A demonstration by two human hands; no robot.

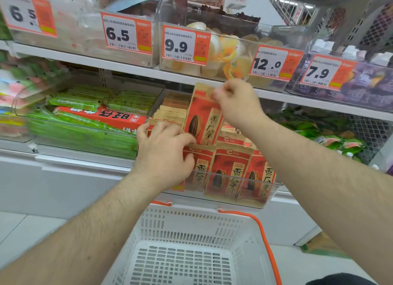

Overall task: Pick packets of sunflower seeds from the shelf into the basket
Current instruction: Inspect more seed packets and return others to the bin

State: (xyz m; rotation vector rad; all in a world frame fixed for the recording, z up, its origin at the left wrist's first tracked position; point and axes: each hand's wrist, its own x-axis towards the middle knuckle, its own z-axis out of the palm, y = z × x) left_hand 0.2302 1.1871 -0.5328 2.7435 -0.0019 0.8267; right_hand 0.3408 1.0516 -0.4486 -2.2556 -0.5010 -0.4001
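Looking down from head height, a white slotted basket (191, 242) with orange handles sits nearest the viewer, below the shelf front; nothing shows inside it. Two bare forearms reach over it toward the shelf.

Just beyond the basket, a clear bin (274, 191) at the shelf edge holds rows of red and tan seed packets (229, 170) standing upright, each printed with a dark sunflower seed. The left hand (163, 151) rests on the left side of these rows, its fingers curled over the packet tops and gripping them.

A little farther back and higher, the right hand (236, 102) pinches the top edge of one packet (202, 119) between thumb and fingers. This packet is lifted partly above the rows, tilted, its lower end still among the others.

To the left of the bin lie green packs (80, 131) with a long red box (100, 117) across them. To the right, more green bags (331, 134) are heaped in a mesh bin.

Farthest away, the upper shelf (127, 66) carries clear bins, one with jelly cups (229, 51). Orange and white price tags (185, 44) on them read 6.5, 9.9, 12.0 and 7.9.
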